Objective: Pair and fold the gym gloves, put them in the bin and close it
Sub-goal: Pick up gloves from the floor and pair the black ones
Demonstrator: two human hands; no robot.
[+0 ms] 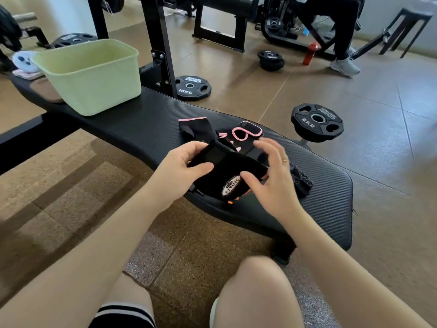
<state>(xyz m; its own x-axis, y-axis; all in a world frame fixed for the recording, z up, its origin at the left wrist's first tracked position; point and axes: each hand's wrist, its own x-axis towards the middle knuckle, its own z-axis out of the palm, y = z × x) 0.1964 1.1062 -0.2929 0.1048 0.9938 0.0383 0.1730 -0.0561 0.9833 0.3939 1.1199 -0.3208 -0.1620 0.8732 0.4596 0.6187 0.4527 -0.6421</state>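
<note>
Left hand (182,165) is pinching the soft black glove (227,171) w/ an oval SPORTS patch, thumb on top. Right hand (272,171) is hovering over it, fingers loosely spread, blurred. Pink-trimmed gloves (214,133) are lying just behind on the ribbed black surface (326,209); smooth green plastic bin (92,74) is sitting uncovered further back.

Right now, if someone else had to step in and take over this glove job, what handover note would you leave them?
Left hand: grips the left edge of the black glove with the SPORTS patch, thumb on top.
Right hand: fingers spread and slightly curled over the same glove; blurred, so a firm grip is unclear.
Pink-trimmed gloves: loose on the black bench pad, just behind the hands.
Grey patterned glove: partly hidden beside the right hand.
Green bin: open at the far end of the bench, nothing visible inside; no lid clearly identifiable.
Done: nothing binned.
Left: pair, fold, bin, close.
</note>
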